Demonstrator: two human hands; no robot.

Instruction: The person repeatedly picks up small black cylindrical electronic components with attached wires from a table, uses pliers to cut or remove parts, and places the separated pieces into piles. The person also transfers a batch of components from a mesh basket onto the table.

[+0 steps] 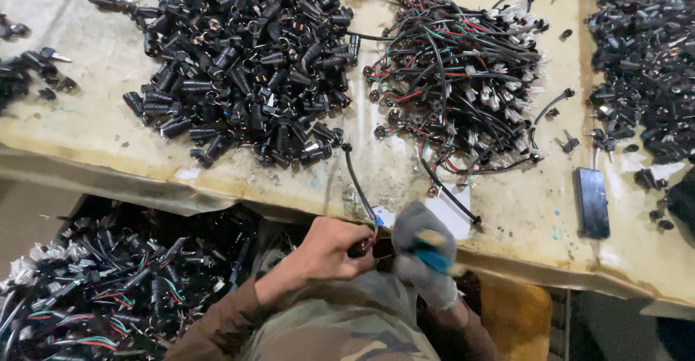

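We see a small black connector part (360, 247) with a black cable (357, 180) running out of it, held at the near edge of the workbench (94, 126), just in front of the person's body. The cable rises from the part across the bench top toward the heaps, and red, green and blue leads show where it enters the part. The bare left hand (329, 249) is closed around the part, fingers curled on it. The right hand (423, 252), in a grey knit glove, is clenched on a blue-handled tool (434, 259) whose tip we cannot make out; it sits just beside the left hand, touching or nearly touching the part.

Under the gloved hand lies a white slip of paper (452, 216) on the bench. Farther up the bench we see a big heap of black plastic connector housings (246, 64), and to its right a tangled pile of wire harnesses (463, 86) with black, red and green leads and pale terminals. A flat dark rectangular block (592, 202) lies to the right of the paper, and another heap of black parts (641, 57) fills the far right corner. A few loose black parts (29, 64) sit at the left edge.

Below the bench edge, on the person's left, a bin of finished cabled parts (108, 281) shows black cables with coloured leads. The person wears brown sleeves and camouflage clothing (340, 332).
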